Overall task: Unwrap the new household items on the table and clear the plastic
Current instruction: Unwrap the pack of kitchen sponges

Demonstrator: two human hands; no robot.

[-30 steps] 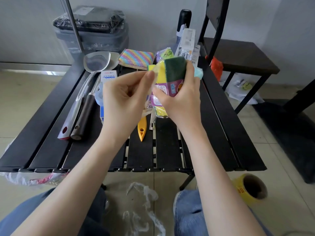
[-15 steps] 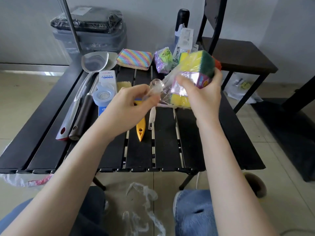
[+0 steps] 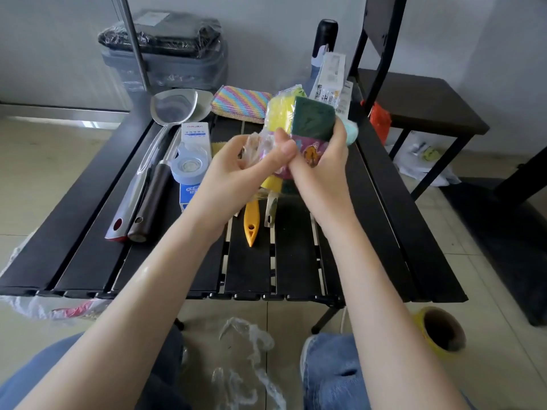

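**Sponge pack held over a slatted table, wrapper partly gathered**

Black slatted table (image 3: 88, 247) on a tiled floor, grey wall behind; items described from left to right.

Two long-handled utensils (image 3: 142, 184) lie at the left, a metal spatula and one with a dark handle. Just beside them rests a blue-and-white tape pack (image 3: 194, 161); its top carries a small red logo, apparently "deli", above Chinese lines too small to read.

The left hand (image 3: 236, 176) sits above mid-table, thumb and curled fingers pinching a bunch of clear plastic wrap (image 3: 256, 145). This film is judged thin, light and slippery (it crumples rather than tears cleanly), so a gathered bunch gives a better hold than one edge.

A yellow tool (image 3: 251, 223) lies on the slats below the hands, and a rainbow-striped cloth (image 3: 241, 103) sits at the far edge.

The right hand (image 3: 321, 170) grips the sponge pack (image 3: 302, 119), raised over the table, fingers curled round its green scouring face. Yellow foam will likely squash under pressure, so the flat faces are the sensible place to hold. Its purple label (image 3: 310, 150) shows a cartoon figure; no wording is legible.

A boxed item (image 3: 333, 81) stands behind, printed in small unreadable text. Discarded plastic (image 3: 245, 335) lies on the floor between the knees.
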